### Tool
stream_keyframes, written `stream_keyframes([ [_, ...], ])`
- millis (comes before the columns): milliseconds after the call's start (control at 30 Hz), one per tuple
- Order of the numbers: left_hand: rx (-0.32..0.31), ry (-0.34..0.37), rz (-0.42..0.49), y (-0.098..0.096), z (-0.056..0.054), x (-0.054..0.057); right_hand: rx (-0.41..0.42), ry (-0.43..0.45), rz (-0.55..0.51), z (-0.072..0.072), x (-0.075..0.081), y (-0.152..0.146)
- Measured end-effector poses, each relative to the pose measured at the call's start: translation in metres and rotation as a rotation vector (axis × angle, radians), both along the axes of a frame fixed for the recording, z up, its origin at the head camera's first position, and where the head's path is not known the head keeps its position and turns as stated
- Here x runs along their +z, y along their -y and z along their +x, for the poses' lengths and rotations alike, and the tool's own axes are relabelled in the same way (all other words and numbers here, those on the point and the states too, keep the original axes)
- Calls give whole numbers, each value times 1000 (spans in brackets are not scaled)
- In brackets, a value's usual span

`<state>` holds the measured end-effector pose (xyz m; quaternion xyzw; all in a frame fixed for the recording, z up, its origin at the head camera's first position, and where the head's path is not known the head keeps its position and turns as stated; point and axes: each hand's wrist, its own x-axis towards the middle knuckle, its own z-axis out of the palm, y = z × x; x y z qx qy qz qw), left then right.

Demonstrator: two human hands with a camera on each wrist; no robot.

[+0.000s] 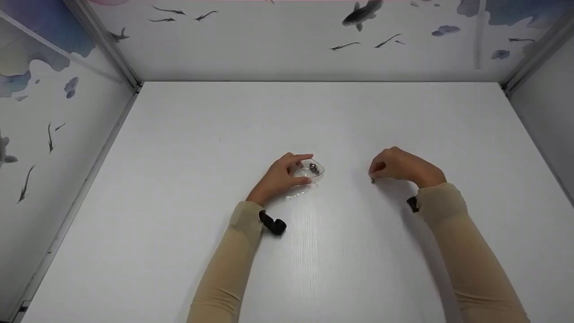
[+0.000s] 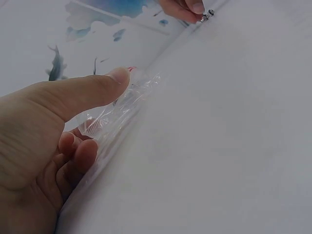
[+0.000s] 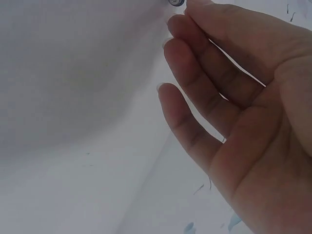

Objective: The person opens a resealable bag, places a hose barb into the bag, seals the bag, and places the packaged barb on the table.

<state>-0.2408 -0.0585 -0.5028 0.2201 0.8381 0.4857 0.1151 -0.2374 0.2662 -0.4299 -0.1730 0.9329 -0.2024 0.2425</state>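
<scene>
My left hand (image 1: 280, 177) holds a small clear plastic container (image 1: 317, 175) low over the table, thumb and fingers spread around its sides. Several small dark, shiny metal pieces (image 1: 314, 168) sit inside it. In the left wrist view the crinkled clear plastic (image 2: 117, 109) lies between thumb and curled fingers. To the right, my right hand (image 1: 403, 166) pinches a small shiny metal piece (image 1: 372, 181) between thumb and index fingertips, close over the table. That metal piece (image 2: 207, 16) shows rounded, silvery ends in the left wrist view; its exact kind I cannot tell.
The white table (image 1: 202, 125) spreads around both hands. A back wall (image 1: 278, 49) and side walls with painted fish and blotches enclose it. Black wrist mounts (image 1: 273, 224) stick out from both tan sleeves (image 1: 224, 273).
</scene>
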Motion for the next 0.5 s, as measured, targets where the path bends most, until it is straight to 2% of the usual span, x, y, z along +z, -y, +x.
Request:
stream_keyframes([
  [500,-5,16,18,0,-1,-2,13,-62,-38,-1,-7,1],
])
